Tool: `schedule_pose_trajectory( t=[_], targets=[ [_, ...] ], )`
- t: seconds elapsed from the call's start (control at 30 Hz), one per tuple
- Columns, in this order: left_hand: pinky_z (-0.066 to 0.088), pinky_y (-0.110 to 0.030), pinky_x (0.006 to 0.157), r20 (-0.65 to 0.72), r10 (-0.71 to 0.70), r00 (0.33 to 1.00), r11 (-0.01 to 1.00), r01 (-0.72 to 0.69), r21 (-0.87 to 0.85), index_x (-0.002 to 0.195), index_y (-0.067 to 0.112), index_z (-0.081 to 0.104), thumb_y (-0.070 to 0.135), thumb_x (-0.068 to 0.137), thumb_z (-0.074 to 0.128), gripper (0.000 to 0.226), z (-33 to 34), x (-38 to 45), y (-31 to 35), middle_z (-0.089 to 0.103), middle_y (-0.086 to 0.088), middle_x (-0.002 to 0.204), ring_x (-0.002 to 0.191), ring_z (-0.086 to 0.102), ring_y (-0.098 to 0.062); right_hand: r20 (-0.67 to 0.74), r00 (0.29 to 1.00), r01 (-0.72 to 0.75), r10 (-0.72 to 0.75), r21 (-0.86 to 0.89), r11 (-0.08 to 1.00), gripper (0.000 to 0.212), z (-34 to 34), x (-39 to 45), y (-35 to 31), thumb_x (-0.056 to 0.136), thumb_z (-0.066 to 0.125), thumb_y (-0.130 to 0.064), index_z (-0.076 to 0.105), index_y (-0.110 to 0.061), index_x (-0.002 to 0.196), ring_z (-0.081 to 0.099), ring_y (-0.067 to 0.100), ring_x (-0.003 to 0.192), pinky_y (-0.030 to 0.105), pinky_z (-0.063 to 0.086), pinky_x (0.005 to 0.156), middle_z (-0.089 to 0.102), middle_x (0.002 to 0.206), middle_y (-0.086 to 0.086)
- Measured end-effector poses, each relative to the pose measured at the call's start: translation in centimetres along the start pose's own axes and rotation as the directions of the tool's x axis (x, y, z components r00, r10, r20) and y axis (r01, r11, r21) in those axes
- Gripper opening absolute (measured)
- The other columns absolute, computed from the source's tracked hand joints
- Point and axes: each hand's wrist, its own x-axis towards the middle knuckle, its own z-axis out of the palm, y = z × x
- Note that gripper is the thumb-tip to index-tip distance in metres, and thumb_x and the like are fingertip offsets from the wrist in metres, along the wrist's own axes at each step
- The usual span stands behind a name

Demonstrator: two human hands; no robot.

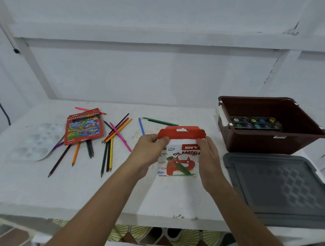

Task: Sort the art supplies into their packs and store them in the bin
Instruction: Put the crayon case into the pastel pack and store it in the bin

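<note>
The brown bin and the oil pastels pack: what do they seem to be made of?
Brown bin: probably moulded plastic, smooth with a slight sheen and a rolled rim. Oil pastels pack: likely printed card, matte, with a folded red hang-tab flap.

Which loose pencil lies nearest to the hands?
The blue pencil, just beyond the left hand. The green pencil lies farther back; the others are scattered farther left.

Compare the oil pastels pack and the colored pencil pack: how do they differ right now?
The oil pastels pack is mostly white with a red flap; the colored pencil pack is mostly red. The left hand and right hand hold the pastels pack by its sides, while the pencil pack lies untouched on the table over loose pencils. Both are outside the brown bin.
</note>
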Motion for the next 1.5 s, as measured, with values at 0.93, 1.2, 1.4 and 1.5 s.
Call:
schedule_pose_trajectory(
  t=[0.93, 1.2, 1.4, 1.5],
  targets=[
    [0.057, -0.025, 0.059, 0.354, 0.239, 0.904, 0.936, -0.312, 0.166, 0.104, 0.018, 0.068, 0.018, 0.081, 0.075, 0.024, -2.4, 4.2, 6.5, 0.075, 0.001, 0.091, 0.081, 0.073, -0.017, 0.137, 0.990, 0.008, 0.012, -0.148, 0.989, 0.043, -4.6, 1.1, -2.5, 0.078, 0.066, -0.049, 0.061, -0.017, 0.108, 0.071, 0.022, 0.089, 0.033, 0.059, 0.071, 0.073, 0.099, 0.004],
    [0.059, -0.044, 0.072, 0.211, 0.318, 0.924, 0.922, -0.250, -0.295, 0.113, 0.004, 0.060, 0.008, 0.083, 0.071, 0.032, 5.9, 7.7, 12.2, 0.073, -0.012, 0.100, 0.090, 0.071, -0.030, -0.039, 0.993, 0.107, -0.107, -0.009, 0.994, 0.027, -14.4, 6.3, -10.7, 0.091, 0.060, -0.021, 0.059, -0.007, 0.114, 0.070, 0.026, 0.088, 0.036, 0.059, 0.076, 0.071, 0.102, 0.012],
    [0.059, -0.039, 0.076, 0.203, 0.265, 0.943, 0.959, -0.237, -0.153, 0.104, 0.003, 0.063, 0.009, 0.078, 0.073, 0.029, 15.8, 11.4, 13.3, 0.074, -0.011, 0.095, 0.084, 0.072, -0.022, -0.111, 0.980, 0.153, -0.163, -0.092, 0.984, 0.024, -22.7, 11.7, -14.6, 0.094, 0.055, -0.014, 0.057, -0.009, 0.118, 0.071, 0.023, 0.088, 0.035, 0.058, 0.070, 0.073, 0.097, 0.009],
    [0.060, -0.036, 0.069, 0.162, 0.275, 0.948, 0.960, -0.280, 0.008, 0.099, 0.013, 0.061, 0.016, 0.077, 0.075, 0.026, 19.7, 13.6, 13.0, 0.073, -0.007, 0.092, 0.079, 0.072, -0.019, -0.111, 0.984, 0.121, -0.142, -0.180, 0.976, 0.025, -26.5, 14.4, -15.0, 0.094, 0.055, -0.014, 0.056, -0.013, 0.119, 0.071, 0.021, 0.087, 0.035, 0.059, 0.068, 0.073, 0.094, 0.010]
  ],
)
